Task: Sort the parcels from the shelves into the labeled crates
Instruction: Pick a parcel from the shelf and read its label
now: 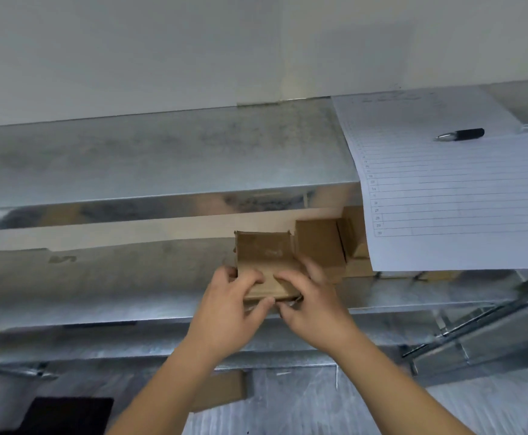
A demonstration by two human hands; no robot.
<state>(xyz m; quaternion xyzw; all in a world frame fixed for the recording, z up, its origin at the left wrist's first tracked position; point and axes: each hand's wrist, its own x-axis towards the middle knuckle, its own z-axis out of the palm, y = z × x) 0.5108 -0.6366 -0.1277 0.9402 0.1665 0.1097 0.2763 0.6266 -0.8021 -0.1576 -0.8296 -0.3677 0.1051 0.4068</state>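
Lined sheet (444, 189) with a pen (460, 134) droops off the top shelf (162, 158), more boxes (319, 246) crowd right. Both grips, left hand (225, 312) and right hand (312, 306), clamp the cardboard parcel (265, 262) at the middle shelf's (99, 296) front edge.

— Where are the arms?

— Both bare forearms reach up and forward from the bottom edge, converging near the middle.

— The left hand (229, 304)?

— Fingers curled over the top of the box (267, 265), thumb under its near edge.

— And the right hand (311, 304)?

— Just beside the left, almost touching it. Its fingers lie curled on the box's top and right side, thumb tucked below the near edge.
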